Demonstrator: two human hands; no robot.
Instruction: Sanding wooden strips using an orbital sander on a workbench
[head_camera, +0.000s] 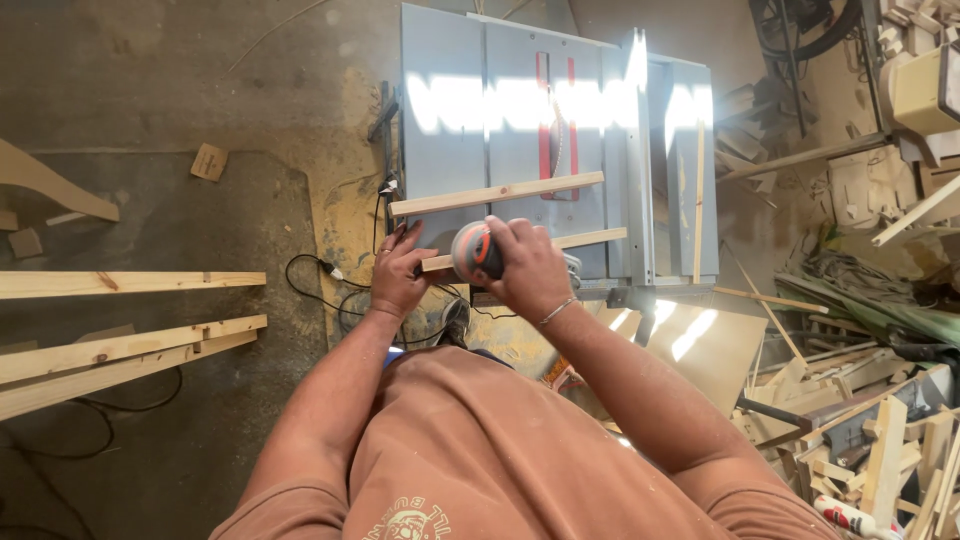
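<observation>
My right hand (530, 265) grips a round grey and orange power sander (474, 250), pressed onto a thin wooden strip (595, 238) lying across the near edge of a grey table saw (450, 150). My left hand (400, 275) rests with fingers spread on the left end of that same strip, holding it down. A second, longer wooden strip (497, 193) lies parallel a little farther away on the saw top, crossing the red blade insert (556, 120).
Long wooden boards (120, 345) stretch in from the left over the dusty floor. A black cable (320, 275) loops beside the saw. A heap of wood offcuts (860, 440) fills the right side, and a small wood block (208, 161) lies on the floor.
</observation>
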